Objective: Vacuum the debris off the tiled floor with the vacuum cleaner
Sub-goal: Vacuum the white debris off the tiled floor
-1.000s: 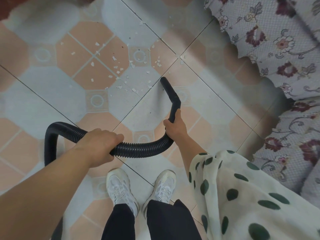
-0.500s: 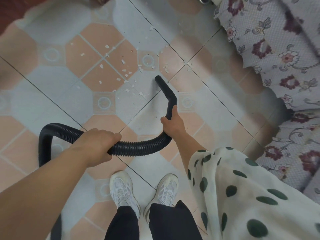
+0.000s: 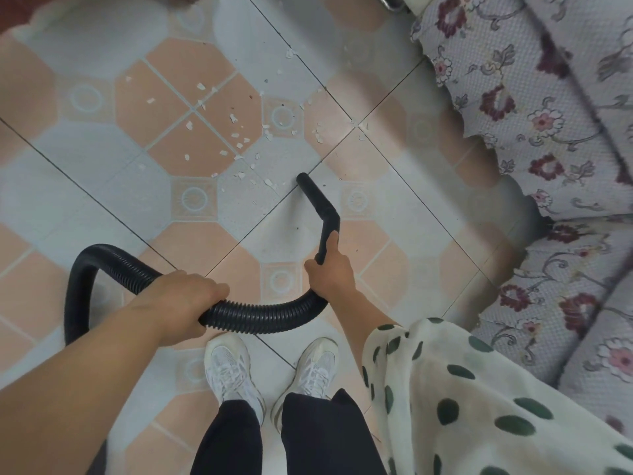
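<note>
A black ribbed vacuum hose [image 3: 260, 315] curves across the floor in front of my feet. My left hand [image 3: 181, 303] grips the hose at its middle. My right hand [image 3: 330, 270] holds the bent black nozzle [image 3: 317, 200] near its lower end. The nozzle's tip rests low over the tiled floor [image 3: 394, 234], right beside small white debris flakes [image 3: 236, 135] scattered over the orange and pale tiles ahead and to the left. The vacuum's body is out of sight.
A sofa with a grey floral cover [image 3: 534, 114] runs along the right side. My white shoes [image 3: 233, 371] stand just behind the hose. A spotted white sleeve [image 3: 462, 399] hangs at lower right. The hose loops down at the left edge.
The view has shifted, so the debris patch sits lower in frame. The nozzle tip has moved slightly left along the tile joint, closer to the nearest flakes. Both hands keep their grips.
</note>
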Available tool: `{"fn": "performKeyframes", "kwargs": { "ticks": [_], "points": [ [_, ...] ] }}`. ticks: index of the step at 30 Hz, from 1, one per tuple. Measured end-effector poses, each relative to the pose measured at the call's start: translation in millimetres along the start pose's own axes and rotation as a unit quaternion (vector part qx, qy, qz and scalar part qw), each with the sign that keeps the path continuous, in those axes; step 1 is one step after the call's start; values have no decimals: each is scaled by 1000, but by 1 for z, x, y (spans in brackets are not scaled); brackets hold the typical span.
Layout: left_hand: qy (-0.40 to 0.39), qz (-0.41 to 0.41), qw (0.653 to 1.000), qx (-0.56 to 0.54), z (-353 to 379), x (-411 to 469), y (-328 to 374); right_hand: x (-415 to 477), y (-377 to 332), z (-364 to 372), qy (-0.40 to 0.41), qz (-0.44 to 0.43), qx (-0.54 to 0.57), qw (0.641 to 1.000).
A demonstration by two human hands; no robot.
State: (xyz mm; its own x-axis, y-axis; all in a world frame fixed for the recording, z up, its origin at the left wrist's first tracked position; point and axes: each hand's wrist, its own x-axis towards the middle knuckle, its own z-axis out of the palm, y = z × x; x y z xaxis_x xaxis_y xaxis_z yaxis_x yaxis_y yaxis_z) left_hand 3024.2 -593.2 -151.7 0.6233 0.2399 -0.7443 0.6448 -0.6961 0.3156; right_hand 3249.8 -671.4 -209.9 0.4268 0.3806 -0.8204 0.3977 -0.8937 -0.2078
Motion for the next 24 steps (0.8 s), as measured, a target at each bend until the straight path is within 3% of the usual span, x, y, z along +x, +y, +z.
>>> {"fn": "performKeyframes", "kwargs": {
  "ticks": [10, 24],
  "points": [
    [22, -3, 1000, 4, -18, 13, 17, 12, -8, -32, 56, 24, -37, 997],
    [11, -35, 999, -29, -49, 71, 67, 60, 3, -99, 61, -49, -138, 987]
  ]
}}
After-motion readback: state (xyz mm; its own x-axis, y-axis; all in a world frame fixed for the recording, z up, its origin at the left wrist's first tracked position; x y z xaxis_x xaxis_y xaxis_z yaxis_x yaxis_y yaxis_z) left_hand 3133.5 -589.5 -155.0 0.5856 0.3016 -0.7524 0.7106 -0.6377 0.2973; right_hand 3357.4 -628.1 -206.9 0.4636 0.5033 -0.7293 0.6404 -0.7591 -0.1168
